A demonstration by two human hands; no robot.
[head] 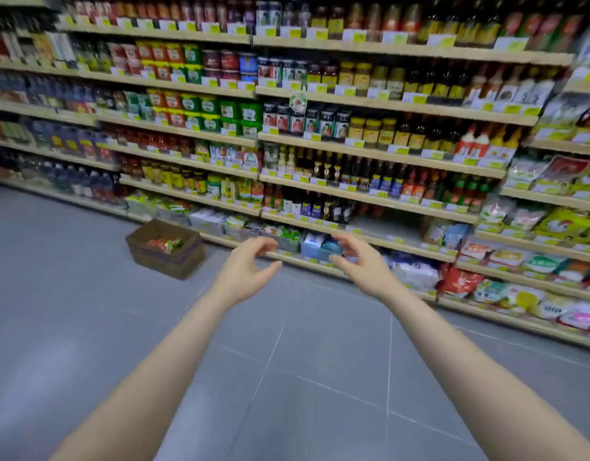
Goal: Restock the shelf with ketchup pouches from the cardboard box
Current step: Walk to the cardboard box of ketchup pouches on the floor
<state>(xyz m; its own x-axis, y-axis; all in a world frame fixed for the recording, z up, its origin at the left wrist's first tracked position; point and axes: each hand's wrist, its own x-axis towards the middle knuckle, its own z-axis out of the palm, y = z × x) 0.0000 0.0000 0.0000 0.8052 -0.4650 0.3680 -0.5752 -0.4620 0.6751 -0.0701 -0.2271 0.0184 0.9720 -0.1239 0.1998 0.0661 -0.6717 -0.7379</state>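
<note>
A brown cardboard box [173,257] stands on the grey floor at the foot of the shelves, left of centre. Red and green ketchup pouches [163,243] lie inside it. Both my arms stretch forward over the floor. My left hand [245,269] is empty, fingers curled and apart, to the right of the box and well clear of it. My right hand [361,261] is empty too, fingers spread, in front of the low shelf edge. On the second shelf from the bottom there is a bare stretch [386,227] right of dark bottles.
Long shelving [363,143] with several tiers of bottles, jars and tubs fills the view. Bags and pouches [526,294] crowd the lower right tiers. Grey tiled floor [287,377] lies in front of me. The picture is blurred.
</note>
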